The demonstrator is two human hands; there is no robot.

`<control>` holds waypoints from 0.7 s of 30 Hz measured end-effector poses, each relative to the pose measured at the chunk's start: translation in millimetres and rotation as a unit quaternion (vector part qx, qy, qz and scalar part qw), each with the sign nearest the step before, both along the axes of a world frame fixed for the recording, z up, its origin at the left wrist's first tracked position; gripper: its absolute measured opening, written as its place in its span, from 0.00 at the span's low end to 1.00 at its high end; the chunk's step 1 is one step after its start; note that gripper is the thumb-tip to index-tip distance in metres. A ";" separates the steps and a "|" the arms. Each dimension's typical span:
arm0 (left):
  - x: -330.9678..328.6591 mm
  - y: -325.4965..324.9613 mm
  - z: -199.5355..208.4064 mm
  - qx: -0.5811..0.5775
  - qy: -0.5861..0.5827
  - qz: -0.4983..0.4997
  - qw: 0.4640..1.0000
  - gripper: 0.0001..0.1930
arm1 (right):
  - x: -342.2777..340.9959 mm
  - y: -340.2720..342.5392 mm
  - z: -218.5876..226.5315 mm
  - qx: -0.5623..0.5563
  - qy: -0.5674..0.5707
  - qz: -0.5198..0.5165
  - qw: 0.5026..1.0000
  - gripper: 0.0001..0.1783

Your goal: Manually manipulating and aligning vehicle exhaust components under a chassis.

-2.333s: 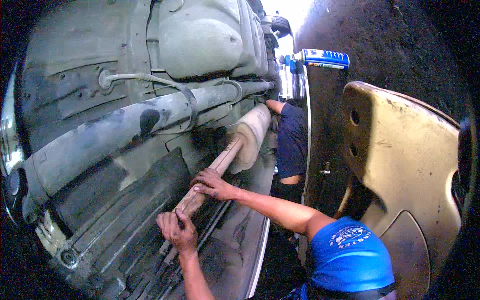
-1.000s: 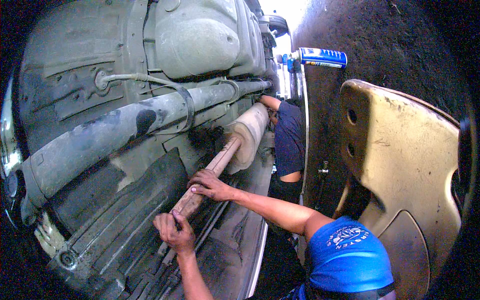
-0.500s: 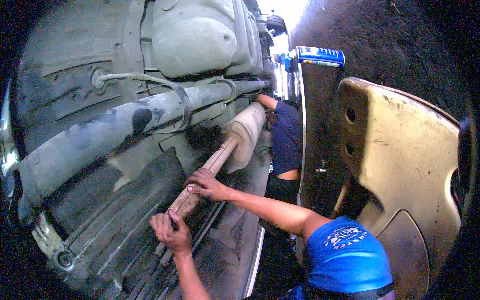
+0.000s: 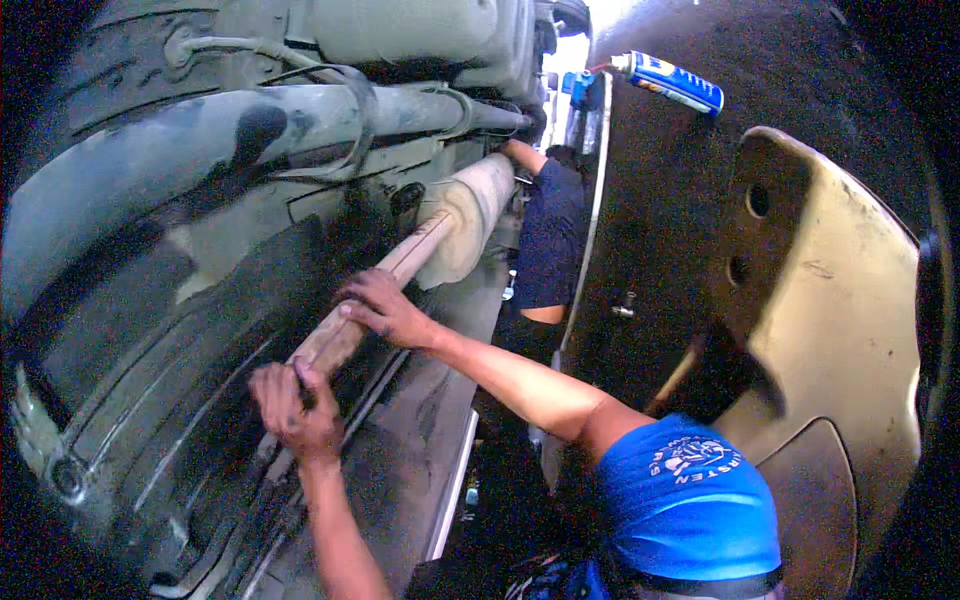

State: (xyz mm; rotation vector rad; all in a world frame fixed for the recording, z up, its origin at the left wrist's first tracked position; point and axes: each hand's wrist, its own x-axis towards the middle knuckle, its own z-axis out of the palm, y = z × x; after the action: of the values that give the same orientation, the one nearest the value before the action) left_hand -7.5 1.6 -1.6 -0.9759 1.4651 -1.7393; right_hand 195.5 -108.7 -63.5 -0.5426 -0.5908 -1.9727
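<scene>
A tan exhaust pipe (image 4: 416, 250) runs slantwise under a vehicle, widening into a muffler (image 4: 465, 225) toward the far end. My left hand (image 4: 300, 408) is curled around the pipe's near end, thumb along the top. Farther up the same pipe, my right hand (image 4: 388, 308) grips it, fingers over the top. My right arm comes across from a blue sleeve (image 4: 690, 505). Beyond the muffler, a co-worker in a dark shirt (image 4: 553, 230) reaches an arm to its far end; that hand is mostly hidden.
A thick grey tube (image 4: 310, 115) crosses the underbody above the exhaust, below a grey tank (image 4: 400, 40). To the right are a blue spray can (image 4: 674, 82), a small metal fitting (image 4: 624, 305) and a large beige panel with holes (image 4: 850, 300).
The whole view has shifted, so the underbody, pipe and both hands appear lower left or higher than before. Both hands keep their grip on the exhaust pipe.
</scene>
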 end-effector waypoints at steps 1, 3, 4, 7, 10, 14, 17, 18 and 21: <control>5.6 -9.1 -9.7 0.010 0.009 -0.010 1.000 0.07 | 16.6 -8.7 -11.6 0.075 -0.043 -0.096 0.992 0.24; 2.7 -1.2 -1.0 -0.021 0.049 0.034 0.998 0.08 | 4.7 -0.5 -5.1 0.026 -0.035 -0.005 0.999 0.24; 4.4 -4.6 0.7 0.004 0.010 -0.010 1.000 0.10 | 1.6 -1.0 -5.3 -0.002 -0.008 0.040 0.999 0.25; 0.2 -2.7 -0.7 0.006 0.027 -0.007 1.000 0.09 | -10.0 1.0 2.1 -0.001 0.019 0.069 0.997 0.26; 1.5 -7.4 -1.3 0.010 -0.004 -0.027 1.000 0.10 | -8.8 -3.6 -1.9 -0.020 0.008 0.042 0.999 0.26; -1.9 -5.0 -9.4 0.002 0.032 0.006 0.999 0.09 | -2.2 3.1 -3.4 0.018 0.002 0.040 0.999 0.23; -2.6 -1.4 -4.0 0.029 0.014 -0.031 0.999 0.09 | -12.0 4.9 -5.9 -0.010 0.006 0.028 1.000 0.23; -2.7 -7.4 -9.4 0.032 0.018 -0.030 0.999 0.08 | -3.0 1.5 -10.2 0.001 -0.002 0.020 1.000 0.23; -2.3 -3.2 -4.5 0.039 0.017 -0.002 0.999 0.07 | -16.1 0.5 -11.0 -0.021 0.005 0.081 0.996 0.22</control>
State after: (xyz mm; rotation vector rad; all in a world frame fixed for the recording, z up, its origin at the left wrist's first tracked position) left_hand -9.8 -1.7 -6.1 -0.9670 1.5450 -1.6631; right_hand 179.4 -108.2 -74.5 -0.5137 -0.6521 -1.8064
